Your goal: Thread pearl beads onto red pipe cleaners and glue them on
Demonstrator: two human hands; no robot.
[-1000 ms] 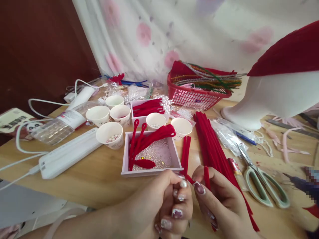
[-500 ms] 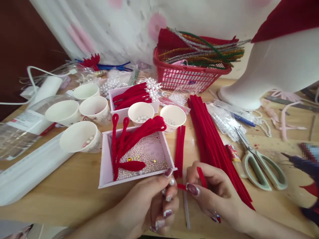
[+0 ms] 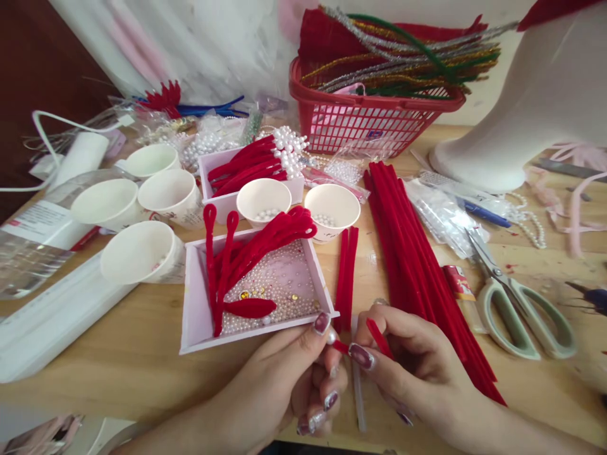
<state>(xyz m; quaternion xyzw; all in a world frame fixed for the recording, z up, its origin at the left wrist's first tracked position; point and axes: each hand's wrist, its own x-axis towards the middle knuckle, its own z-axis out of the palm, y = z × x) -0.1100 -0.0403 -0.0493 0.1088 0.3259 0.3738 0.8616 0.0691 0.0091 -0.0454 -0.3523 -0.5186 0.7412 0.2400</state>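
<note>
Findings at this moment: my left hand (image 3: 289, 370) is closed in a thumb-and-finger pinch on a pearl bead (image 3: 331, 339), and my right hand (image 3: 412, 354), likewise pinched, grips a red strip (image 3: 376, 335) that spans the narrow gap to the bead, one end standing up past my fingers. Both items are held above the tabletop (image 3: 142, 373), just beyond the near corner of the tray (image 3: 195, 303) (whether my thumb touches that corner, I cannot tell). Risk noted: the bead is round and smooth, so a slack pinch could let it slip and roll among the small beads (image 3: 284, 284); a hard pull could part strip from bead. Against the picture one second ago, the tray looms larger, and a clear stick (image 3: 359, 392) now shows between my hands.
</note>
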